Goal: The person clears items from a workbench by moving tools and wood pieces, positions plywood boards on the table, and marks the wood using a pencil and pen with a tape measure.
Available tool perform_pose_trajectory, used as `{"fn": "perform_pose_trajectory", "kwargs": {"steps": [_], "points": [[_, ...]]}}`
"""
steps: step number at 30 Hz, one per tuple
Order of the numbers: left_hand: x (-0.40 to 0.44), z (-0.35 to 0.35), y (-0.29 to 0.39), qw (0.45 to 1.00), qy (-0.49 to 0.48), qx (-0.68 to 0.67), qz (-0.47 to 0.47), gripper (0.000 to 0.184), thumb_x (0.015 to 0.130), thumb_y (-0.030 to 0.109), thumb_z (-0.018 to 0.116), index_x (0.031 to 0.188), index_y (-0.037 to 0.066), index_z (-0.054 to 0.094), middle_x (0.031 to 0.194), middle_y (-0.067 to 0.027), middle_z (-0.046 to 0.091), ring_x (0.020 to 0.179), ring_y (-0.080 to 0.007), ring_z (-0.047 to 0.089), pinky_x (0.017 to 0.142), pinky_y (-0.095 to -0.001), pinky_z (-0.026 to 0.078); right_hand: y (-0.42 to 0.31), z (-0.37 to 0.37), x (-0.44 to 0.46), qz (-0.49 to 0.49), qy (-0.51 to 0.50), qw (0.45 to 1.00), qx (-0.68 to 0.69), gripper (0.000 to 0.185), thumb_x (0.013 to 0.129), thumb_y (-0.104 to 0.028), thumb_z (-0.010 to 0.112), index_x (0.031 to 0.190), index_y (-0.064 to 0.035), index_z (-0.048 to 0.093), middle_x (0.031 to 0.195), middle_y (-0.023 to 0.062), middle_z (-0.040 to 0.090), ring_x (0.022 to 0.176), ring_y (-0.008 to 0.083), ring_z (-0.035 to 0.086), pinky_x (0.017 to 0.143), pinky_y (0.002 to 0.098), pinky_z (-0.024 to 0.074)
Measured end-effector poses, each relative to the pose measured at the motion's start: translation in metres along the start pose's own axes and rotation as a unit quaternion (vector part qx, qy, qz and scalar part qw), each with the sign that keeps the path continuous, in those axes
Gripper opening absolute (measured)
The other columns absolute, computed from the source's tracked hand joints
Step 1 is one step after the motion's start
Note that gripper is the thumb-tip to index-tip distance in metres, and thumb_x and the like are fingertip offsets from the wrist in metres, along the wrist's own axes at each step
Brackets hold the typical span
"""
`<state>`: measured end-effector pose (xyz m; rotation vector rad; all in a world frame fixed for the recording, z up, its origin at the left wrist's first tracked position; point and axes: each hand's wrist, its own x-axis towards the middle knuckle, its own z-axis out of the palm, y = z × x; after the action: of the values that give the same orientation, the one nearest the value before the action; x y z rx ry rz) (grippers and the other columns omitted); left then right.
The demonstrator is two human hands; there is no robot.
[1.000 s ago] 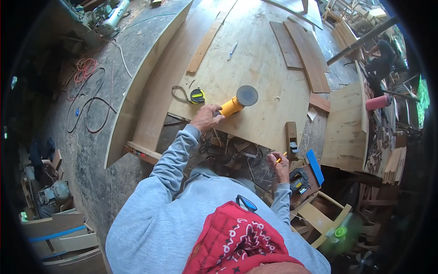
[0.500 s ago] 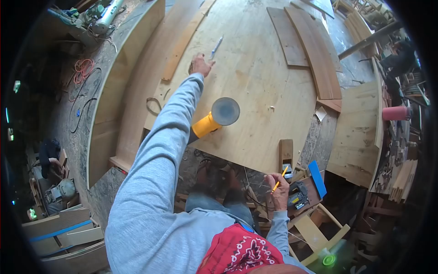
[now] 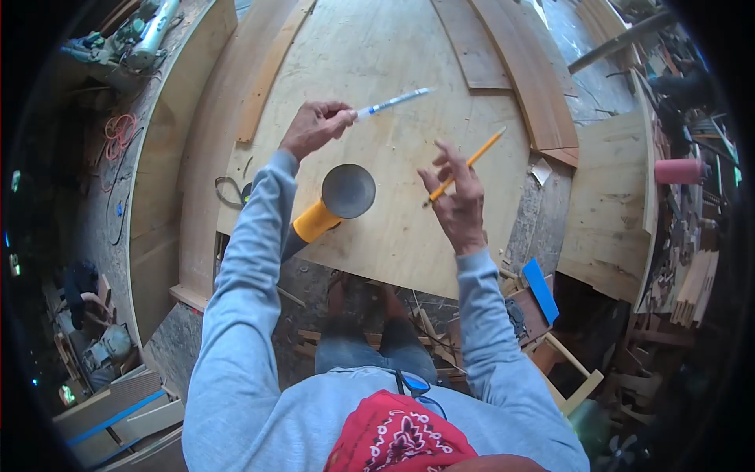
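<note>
My left hand [image 3: 316, 127] is closed on a slim pen [image 3: 393, 101] with a whitish, printed barrel and a blue band, pointing right above the plywood sheet [image 3: 385, 236]. My right hand [image 3: 458, 197] grips a yellow pencil [image 3: 465, 167] between its fingers, one end angled up and to the right. Both hands are raised over the sheet, well apart. Below and right of my left hand stands a yellow tool [image 3: 317, 223] with a round grey disc [image 3: 348, 191] at its end. A coiled dark strap [image 3: 228, 191] lies left of it, partly behind my left sleeve.
Wooden boards [image 3: 523, 71] lie along the right side of the sheet, and a long board [image 3: 271, 71] along the left. A blue strip [image 3: 540, 292] stands near my right forearm. Another person [image 3: 82, 291] is at the far left.
My left hand has picked up the pen from the sheet and drawn it back. My right hand has risen from the near right edge to over the sheet, still holding the pencil.
</note>
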<state>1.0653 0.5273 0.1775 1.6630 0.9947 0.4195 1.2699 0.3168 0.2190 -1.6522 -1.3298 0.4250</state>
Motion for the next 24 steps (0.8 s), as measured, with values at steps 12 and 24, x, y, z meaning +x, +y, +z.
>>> {"fn": "perform_pose_trajectory", "kwargs": {"steps": [12,24], "points": [[-0.013,0.029,0.015,0.976,0.084,0.139,0.142,0.033,0.084,0.032,0.077,0.104,0.007,0.073,0.101,-0.0085,0.07,0.08,-0.0163,0.065,0.068,-0.0268,0.051,0.084,-0.018,0.027,0.078,0.048,0.994,0.062,0.022,0.097,-0.025,0.063,0.111,-0.0077,0.066,0.081,0.006,0.067,0.077,0.0143,0.065,0.069,0.0296,0.0532],[-0.002,0.038,-0.103,0.867,0.187,0.451,0.094,0.064,0.083,0.054,0.063,0.141,0.027,0.052,0.153,-0.0034,0.04,0.143,-0.0203,0.031,0.113,-0.0446,0.019,0.147,-0.034,0.034,0.154,0.051,0.987,0.017,0.033,0.099,-0.033,0.06,0.108,-0.0017,0.068,0.083,0.0051,0.068,0.073,0.0103,0.063,0.064,0.0248,0.0505]]}}
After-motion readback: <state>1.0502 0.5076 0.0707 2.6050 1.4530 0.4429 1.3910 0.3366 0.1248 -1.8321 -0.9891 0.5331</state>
